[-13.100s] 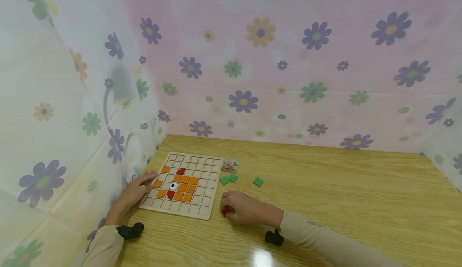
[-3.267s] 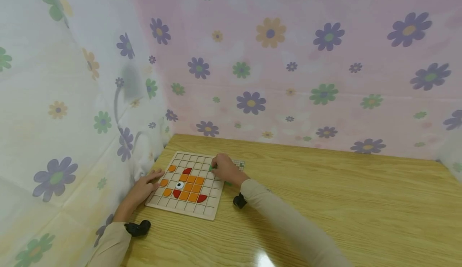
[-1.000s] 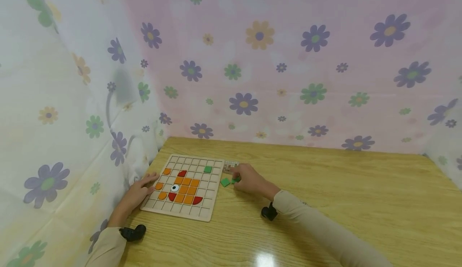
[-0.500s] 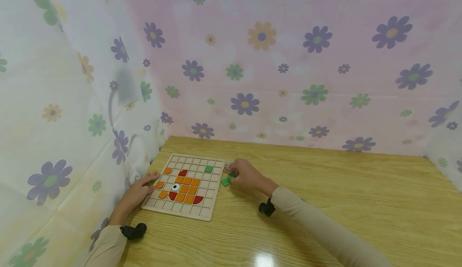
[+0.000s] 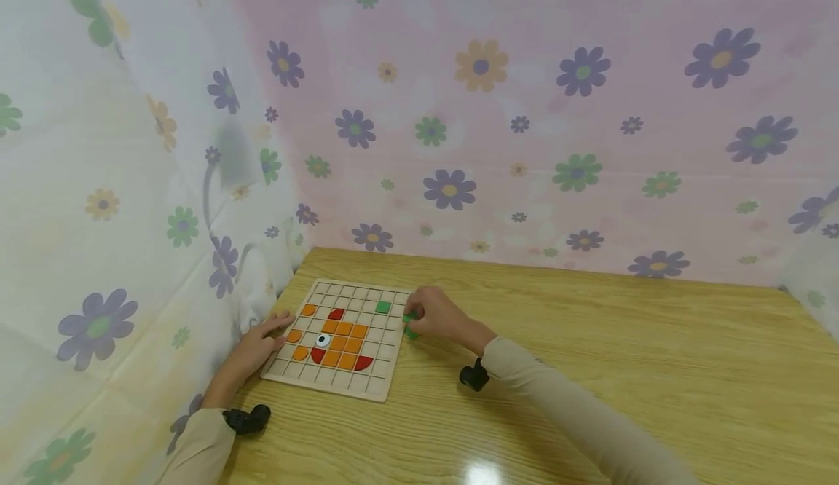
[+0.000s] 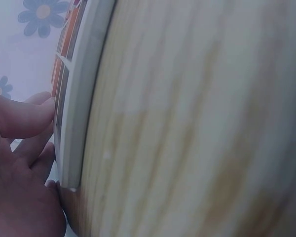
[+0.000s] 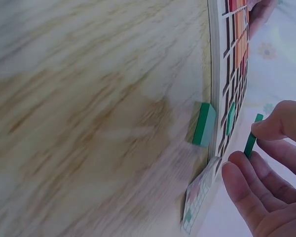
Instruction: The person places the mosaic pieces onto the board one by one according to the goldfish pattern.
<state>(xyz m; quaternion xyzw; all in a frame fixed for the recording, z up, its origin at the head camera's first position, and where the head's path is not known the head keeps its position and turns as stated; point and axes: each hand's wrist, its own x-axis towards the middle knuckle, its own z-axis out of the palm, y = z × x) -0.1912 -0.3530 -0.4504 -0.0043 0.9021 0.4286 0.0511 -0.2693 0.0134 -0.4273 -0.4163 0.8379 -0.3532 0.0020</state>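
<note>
A pale wooden grid board [image 5: 321,390] lies at the left of the table, bearing an orange and red tile figure with a round eye piece [image 5: 323,340]. One green square tile [image 5: 383,307] sits in its upper right part. My left hand [image 5: 257,347] rests along the board's left edge, fingers extended. At the right edge is my right hand [image 5: 435,314], pinching another green tile [image 7: 253,136] between thumb and fingers. A further green tile [image 7: 204,124] lies on the table close beside the board, mostly covered by my right hand in the head view.
A small card with a printed grid [image 7: 197,197] lies against the board's right side, hidden by the right hand in the head view. Flowered cloth [image 5: 518,143] hangs behind the table [image 5: 590,339] and on the left. Black camera mounts [image 5: 249,419] sit on both wrists.
A red quarter-round piece and a green tile have come onto the board. My right hand has picked up a second green tile and moved left to the board's edge; the left hand stays put.
</note>
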